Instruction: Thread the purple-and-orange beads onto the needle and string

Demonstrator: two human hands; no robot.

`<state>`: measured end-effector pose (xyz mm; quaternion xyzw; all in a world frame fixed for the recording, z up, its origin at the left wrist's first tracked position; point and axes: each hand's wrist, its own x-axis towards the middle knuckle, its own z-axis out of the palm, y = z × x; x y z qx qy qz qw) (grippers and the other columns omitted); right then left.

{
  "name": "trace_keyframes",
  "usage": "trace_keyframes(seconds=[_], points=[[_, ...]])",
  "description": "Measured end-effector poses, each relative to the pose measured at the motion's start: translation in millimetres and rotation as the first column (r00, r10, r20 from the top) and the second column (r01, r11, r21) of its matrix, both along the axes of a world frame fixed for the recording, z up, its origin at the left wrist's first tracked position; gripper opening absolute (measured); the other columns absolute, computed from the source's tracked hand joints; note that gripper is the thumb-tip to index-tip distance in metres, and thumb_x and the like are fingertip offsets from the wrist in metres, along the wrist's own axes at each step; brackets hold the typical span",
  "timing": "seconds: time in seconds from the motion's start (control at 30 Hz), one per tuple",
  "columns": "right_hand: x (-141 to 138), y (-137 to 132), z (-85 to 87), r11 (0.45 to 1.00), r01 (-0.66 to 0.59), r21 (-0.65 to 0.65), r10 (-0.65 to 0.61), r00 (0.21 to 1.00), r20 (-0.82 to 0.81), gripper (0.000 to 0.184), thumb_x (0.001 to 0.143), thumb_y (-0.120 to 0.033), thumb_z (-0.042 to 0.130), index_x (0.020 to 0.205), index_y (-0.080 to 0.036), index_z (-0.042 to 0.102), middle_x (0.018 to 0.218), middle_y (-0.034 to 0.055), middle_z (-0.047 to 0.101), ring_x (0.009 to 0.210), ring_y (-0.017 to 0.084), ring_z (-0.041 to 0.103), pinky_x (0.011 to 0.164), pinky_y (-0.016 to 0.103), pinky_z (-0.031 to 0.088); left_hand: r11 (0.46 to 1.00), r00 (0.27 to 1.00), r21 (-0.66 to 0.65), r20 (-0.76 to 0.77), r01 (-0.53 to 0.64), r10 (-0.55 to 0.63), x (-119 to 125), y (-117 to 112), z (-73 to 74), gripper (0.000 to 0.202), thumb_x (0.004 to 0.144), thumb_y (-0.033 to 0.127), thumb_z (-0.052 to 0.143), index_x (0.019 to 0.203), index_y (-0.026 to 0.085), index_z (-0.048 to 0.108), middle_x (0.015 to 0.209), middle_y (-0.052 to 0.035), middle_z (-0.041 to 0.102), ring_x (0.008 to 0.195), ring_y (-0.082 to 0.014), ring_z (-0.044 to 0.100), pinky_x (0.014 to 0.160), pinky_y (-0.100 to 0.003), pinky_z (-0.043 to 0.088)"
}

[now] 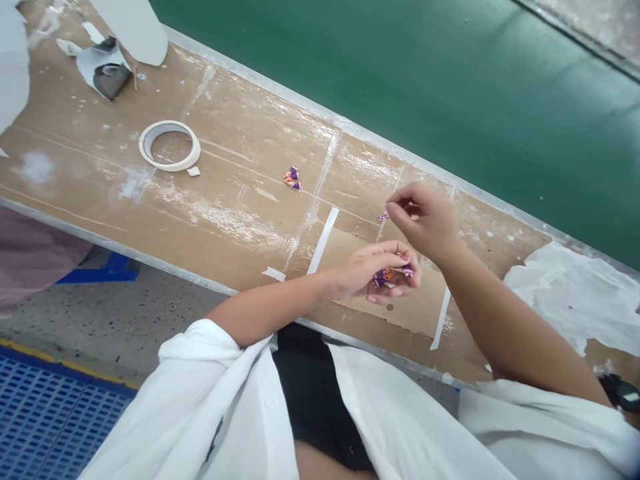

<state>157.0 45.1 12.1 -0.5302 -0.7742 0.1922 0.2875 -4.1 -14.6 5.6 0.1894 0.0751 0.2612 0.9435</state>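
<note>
My left hand point(375, 270) is cupped over the brown cardboard-covered worktable point(235, 200), its fingers curled round several small purple and orange pieces point(387, 275). My right hand point(425, 217) hovers just above and to the right of it, thumb and forefinger pinched together; what they pinch is too small to name. One tiny purple piece point(383, 216) lies on the table beside the pinching fingers. A small cluster of purple and orange pieces point(293, 178) rests on the table further left, apart from both hands.
A roll of white tape point(169, 145) lies at left. A torn white and dark packet point(105, 70) and a white sheet point(133, 27) sit at the far left corner. Crumpled white paper point(575, 293) covers the right end. A green conveyor belt point(425, 80) runs behind the table.
</note>
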Motion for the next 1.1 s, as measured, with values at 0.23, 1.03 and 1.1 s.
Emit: trace_keyframes(seconds=[0.23, 1.03, 1.1], points=[[-84, 71, -26.2, 0.889, -0.413, -0.197, 0.447, 0.875, 0.184, 0.014, 0.082, -0.024, 0.059, 0.094, -0.018, 0.061, 0.09, 0.0058, 0.061, 0.07, 0.015, 0.053, 0.067, 0.029, 0.042, 0.999, 0.996, -0.028, -0.079, 0.033, -0.035, -1, 3, -2.1, 0.037, 0.076, 0.038, 0.068, 0.063, 0.015, 0.041, 0.059, 0.0038, 0.041, 0.044, -0.0022, 0.034, 0.035, -0.014, 0.016], [12, -59, 1.6, 0.84, -0.086, -0.536, -0.172, 0.894, -0.413, 0.031, 0.073, -0.049, 0.08, 0.077, -0.022, 0.064, 0.067, 0.0005, 0.059, 0.055, 0.012, 0.051, 0.049, 0.026, 0.043, 0.896, 0.757, 0.202, -0.481, -0.396, 0.443, 9, -1, -8.6, 0.041, 0.074, 0.048, 0.073, 0.084, 0.015, 0.05, 0.065, 0.0068, 0.047, 0.051, -0.0012, 0.039, 0.049, -0.018, 0.032], [14, -68, -0.5, 0.895, -0.067, -0.441, -0.115, 0.92, -0.374, 0.027, 0.076, -0.046, 0.078, 0.077, -0.023, 0.064, 0.069, 0.0005, 0.06, 0.06, 0.013, 0.056, 0.055, 0.027, 0.048, 0.903, 0.755, 0.258, -0.497, -0.342, 0.428, 10, -2, -13.1, 0.042, 0.072, 0.048, 0.074, 0.083, 0.015, 0.051, 0.066, 0.0067, 0.049, 0.052, -0.0012, 0.04, 0.05, -0.018, 0.032]])
